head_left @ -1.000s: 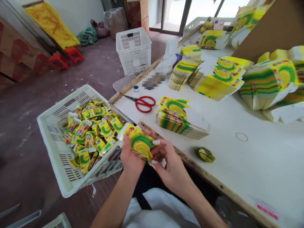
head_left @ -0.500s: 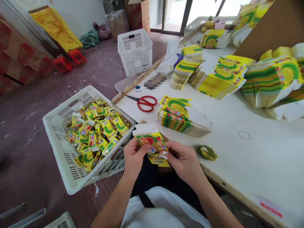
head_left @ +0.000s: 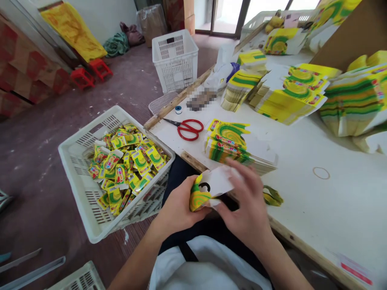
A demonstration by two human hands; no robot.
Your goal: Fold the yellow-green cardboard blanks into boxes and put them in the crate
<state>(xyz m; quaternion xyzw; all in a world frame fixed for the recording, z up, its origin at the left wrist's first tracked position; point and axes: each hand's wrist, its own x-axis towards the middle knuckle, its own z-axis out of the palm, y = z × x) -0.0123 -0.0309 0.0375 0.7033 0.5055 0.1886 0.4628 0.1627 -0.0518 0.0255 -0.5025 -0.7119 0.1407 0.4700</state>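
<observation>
Over my lap, my left hand is closed around a small yellow-and-green printed carton, which lies turned on its side with its white flaps to the right. My right hand grips the flap end, the thumb at the lower flap and the blurred fingers over the upper white one. Just beyond my hands, a stack of flat cartons lies on the white table. On the left, a white plastic crate holds many filled yellow cartons.
Red-handled scissors and a small blue-and-white spool lie near the table's left edge. More carton stacks stand farther back. A crumpled green strip and a rubber band rest on the right. Another white crate stands on the floor.
The carton has been turned from its red-lettered face onto its side, its white flaps now facing right. My right hand has moved up and right onto the flaps.
</observation>
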